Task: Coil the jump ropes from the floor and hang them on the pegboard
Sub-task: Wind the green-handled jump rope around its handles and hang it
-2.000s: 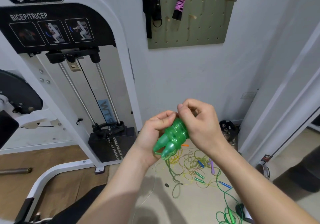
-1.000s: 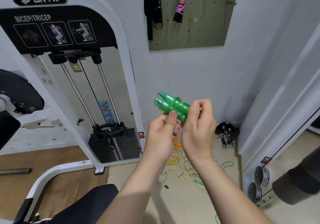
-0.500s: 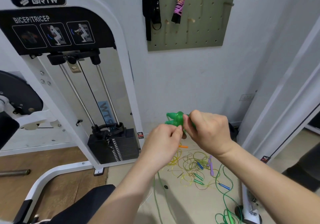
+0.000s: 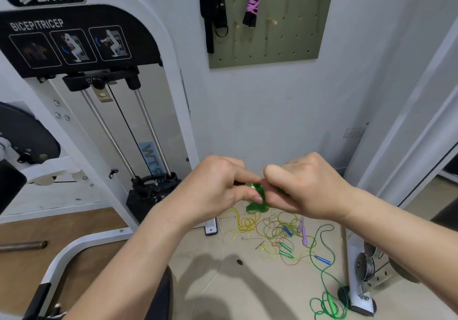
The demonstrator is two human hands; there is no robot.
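Gripping the coiled green jump rope (image 4: 256, 204) between them, the left hand (image 4: 213, 191) and right hand (image 4: 304, 186) curl their fingers (image 4: 238, 177) around it in mid-air. Loose ropes (image 4: 277, 235) lie tangled on the floor (image 4: 247, 282), below the wall-mounted pegboard (image 4: 285, 42).

Above our grip on the green rope (image 4: 256, 205): open air along the wall (image 4: 272, 111) up to the pegboard (image 4: 292, 47); a strap (image 4: 213, 10) and a pink rope (image 4: 253, 0) occupy its left pegs. Left of our grip: weight machine (image 4: 172, 77) frame. Below: tangled ropes (image 4: 277, 230) on the floor. Lower right: white post (image 4: 354, 270).
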